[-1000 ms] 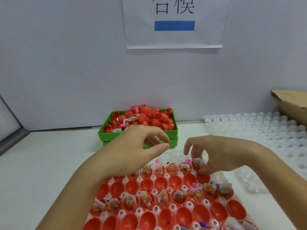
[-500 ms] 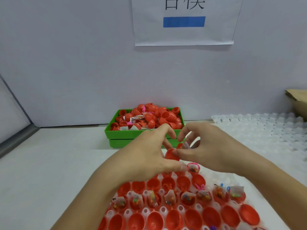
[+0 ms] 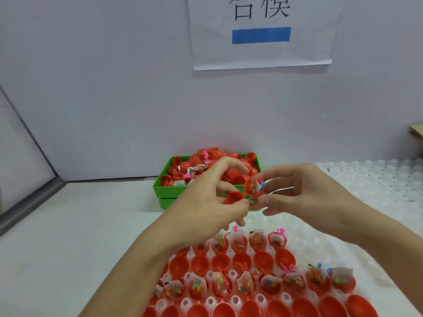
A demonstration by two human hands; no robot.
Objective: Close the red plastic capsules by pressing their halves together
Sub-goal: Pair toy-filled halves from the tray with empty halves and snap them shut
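My left hand (image 3: 206, 197) pinches an empty red capsule half (image 3: 235, 197) above the table. Right beside it, my right hand (image 3: 304, 193) holds the other red half (image 3: 254, 188), which is filled with small toys and a paper slip. The two halves touch at one edge and are still apart, both open sides showing. Below my hands a white holder tray (image 3: 233, 300) carries rows of open red capsule halves (image 3: 242, 261), some empty and some filled with toys (image 3: 270, 284).
A green bin (image 3: 164, 191) heaped with red capsules stands behind my hands by the wall. White empty holder trays (image 3: 370, 184) lie at the right, and a cardboard box (image 3: 416, 131) sits at the far right edge. A paper sign (image 3: 261, 33) hangs on the wall.
My right hand picked a filled half from the tray's back row and rose with it. My left hand now pinches an empty half, and both hands have come together above the tray.
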